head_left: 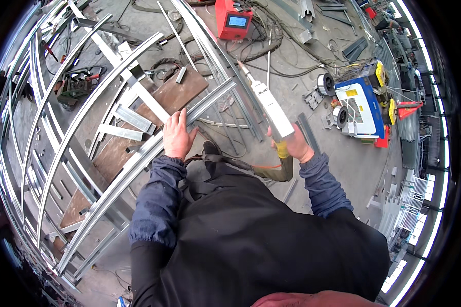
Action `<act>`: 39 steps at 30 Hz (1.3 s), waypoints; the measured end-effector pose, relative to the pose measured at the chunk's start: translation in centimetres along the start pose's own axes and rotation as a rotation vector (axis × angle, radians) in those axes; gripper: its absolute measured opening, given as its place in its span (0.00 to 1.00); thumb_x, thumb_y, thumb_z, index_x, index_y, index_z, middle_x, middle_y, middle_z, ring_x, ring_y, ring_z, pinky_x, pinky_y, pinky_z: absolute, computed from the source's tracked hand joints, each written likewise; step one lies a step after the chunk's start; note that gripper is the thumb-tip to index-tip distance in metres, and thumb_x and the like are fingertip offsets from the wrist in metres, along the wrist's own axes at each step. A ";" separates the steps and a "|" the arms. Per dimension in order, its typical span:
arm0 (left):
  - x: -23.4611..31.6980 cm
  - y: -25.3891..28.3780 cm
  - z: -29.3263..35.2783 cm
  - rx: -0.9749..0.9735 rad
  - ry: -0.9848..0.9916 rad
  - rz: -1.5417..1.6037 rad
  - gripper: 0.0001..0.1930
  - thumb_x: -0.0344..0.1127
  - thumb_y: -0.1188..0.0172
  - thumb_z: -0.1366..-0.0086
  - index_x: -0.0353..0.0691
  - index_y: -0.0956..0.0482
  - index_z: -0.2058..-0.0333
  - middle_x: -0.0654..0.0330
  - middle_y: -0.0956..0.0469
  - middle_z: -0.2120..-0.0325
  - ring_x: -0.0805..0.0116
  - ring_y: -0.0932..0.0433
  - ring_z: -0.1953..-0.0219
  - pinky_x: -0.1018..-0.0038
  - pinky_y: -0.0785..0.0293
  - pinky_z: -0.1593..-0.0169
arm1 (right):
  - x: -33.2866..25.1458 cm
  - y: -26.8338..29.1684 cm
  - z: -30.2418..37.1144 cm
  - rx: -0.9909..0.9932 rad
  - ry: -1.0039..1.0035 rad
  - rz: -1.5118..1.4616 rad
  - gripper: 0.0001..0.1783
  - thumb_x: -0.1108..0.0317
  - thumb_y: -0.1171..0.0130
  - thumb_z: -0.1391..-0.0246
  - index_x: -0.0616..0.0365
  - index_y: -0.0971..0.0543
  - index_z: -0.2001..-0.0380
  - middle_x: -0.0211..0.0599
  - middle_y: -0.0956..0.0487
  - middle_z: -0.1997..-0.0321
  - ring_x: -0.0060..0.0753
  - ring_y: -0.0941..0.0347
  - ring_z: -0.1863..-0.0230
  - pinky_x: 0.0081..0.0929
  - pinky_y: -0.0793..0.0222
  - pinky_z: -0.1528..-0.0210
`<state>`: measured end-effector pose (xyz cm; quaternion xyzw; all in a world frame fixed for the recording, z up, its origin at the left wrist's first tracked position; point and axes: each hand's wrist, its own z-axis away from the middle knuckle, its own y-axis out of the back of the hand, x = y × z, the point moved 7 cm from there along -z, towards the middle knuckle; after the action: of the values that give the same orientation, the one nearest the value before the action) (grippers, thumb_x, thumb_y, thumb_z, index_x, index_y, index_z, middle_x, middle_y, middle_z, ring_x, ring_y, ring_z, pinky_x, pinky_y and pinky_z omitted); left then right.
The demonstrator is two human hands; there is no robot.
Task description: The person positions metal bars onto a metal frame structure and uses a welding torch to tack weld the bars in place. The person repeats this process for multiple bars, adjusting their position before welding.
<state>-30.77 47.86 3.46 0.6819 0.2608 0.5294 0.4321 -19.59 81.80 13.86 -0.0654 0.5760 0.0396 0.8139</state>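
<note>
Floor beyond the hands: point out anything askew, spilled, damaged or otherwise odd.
Cables lie in loose, tangled loops on the floor beside the red machine, untidy rather than neatly coiled. No clear spill or damage shows.

Handheld welding gun (pixel 273 110), white-bodied with a coppery nozzle (pixel 244 69), held aslant, tip toward the upper left; at left, a silvery metal frame (pixel 123 175) of straight and curved members

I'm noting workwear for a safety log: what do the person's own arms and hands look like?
The left hand and right hand are ungloved. Wrinkled dark blue sleeve covers, gathered at the wrists, meet black upper sleeves.
</note>
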 end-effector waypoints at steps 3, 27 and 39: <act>0.1 -2.3 -1.6 -0.083 0.058 -0.061 0.42 0.48 0.26 0.34 0.43 0.30 0.26 0.51 0.23 0.38 0.48 0.24 0.38 0.54 0.25 0.37 | 2.7 3.1 -0.2 0.007 -0.092 0.005 0.43 0.42 0.35 0.27 0.62 0.32 0.23 0.35 0.16 0.45 0.22 0.18 0.54 0.27 0.17 0.52; -0.2 -4.3 -2.9 -0.100 -0.109 -0.113 0.28 0.36 0.33 0.30 0.61 0.18 0.32 0.52 0.21 0.48 0.48 0.20 0.48 0.55 0.22 0.45 | 6.3 1.3 -2.8 -0.057 -0.166 0.276 0.33 0.47 0.50 0.20 0.56 0.28 0.24 0.43 0.13 0.55 0.37 0.17 0.58 0.34 0.21 0.49; -0.2 -5.6 -2.8 -0.176 -0.186 -0.252 0.32 0.36 0.35 0.27 0.58 0.29 0.25 0.51 0.25 0.53 0.46 0.22 0.50 0.53 0.23 0.48 | 10.3 0.3 -1.8 0.057 -0.270 -0.150 0.30 0.50 0.54 0.16 0.58 0.28 0.24 0.35 0.15 0.45 0.23 0.20 0.57 0.27 0.21 0.52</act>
<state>-32.93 51.33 -1.32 0.6493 0.2555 0.4268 0.5753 -17.90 81.71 3.49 -0.0794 0.4557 -0.0292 0.8861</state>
